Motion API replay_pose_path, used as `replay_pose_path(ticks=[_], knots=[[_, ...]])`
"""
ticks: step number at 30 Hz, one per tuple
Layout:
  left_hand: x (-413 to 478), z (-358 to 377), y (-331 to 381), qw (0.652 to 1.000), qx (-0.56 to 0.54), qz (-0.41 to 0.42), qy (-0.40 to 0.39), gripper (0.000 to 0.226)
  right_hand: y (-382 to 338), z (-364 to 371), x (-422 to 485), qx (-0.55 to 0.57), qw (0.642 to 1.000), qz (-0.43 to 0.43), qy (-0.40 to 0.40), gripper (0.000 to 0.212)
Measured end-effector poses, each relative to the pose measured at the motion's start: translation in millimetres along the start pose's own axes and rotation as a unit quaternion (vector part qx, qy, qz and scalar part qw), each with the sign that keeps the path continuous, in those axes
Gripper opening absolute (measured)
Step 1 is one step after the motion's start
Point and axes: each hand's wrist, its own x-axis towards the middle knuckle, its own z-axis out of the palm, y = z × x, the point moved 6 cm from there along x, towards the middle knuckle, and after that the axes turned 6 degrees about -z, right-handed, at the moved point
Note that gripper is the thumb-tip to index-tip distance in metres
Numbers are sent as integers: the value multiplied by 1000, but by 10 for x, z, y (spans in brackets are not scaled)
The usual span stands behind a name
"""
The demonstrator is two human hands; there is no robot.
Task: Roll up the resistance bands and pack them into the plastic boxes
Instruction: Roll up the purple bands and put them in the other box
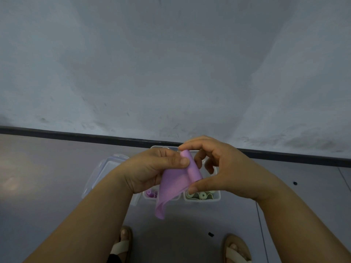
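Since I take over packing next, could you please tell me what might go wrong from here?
The purple band is only partly rolled, its tail hanging free; the roll may loosen if the left hand or right hand slips. Green rolls lie in the nearby box, so it might land there wrongly.

Wall (171, 73) close behind boxes (201, 199); lid (106, 168) crowds left; floor (313, 173) open right.

Dark baseboard (76, 134) ran across the frame, slanting down to the right. Above it was a plain pale grey wall (171, 54), scuffed just over the baseboard, with a soft shadow up its middle. Below it was a smooth grey floor (47, 205). A pale glare patch (11, 184) lay below the baseboard's left end. A thin floor seam (260, 224) and a dark speck (294, 183) sat below its right part. Light was dim and bluish.
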Motion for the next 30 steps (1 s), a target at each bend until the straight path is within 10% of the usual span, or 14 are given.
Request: replay_pose_path(ticks=[18, 30], knots=[[25, -102, 44, 993, 16, 40, 112, 18, 187, -11, 9, 56, 995, 74, 45, 73], [19, -94, 169, 973, -16, 128, 190, 40, 257, -100, 40, 160, 960, 82, 213, 5]])
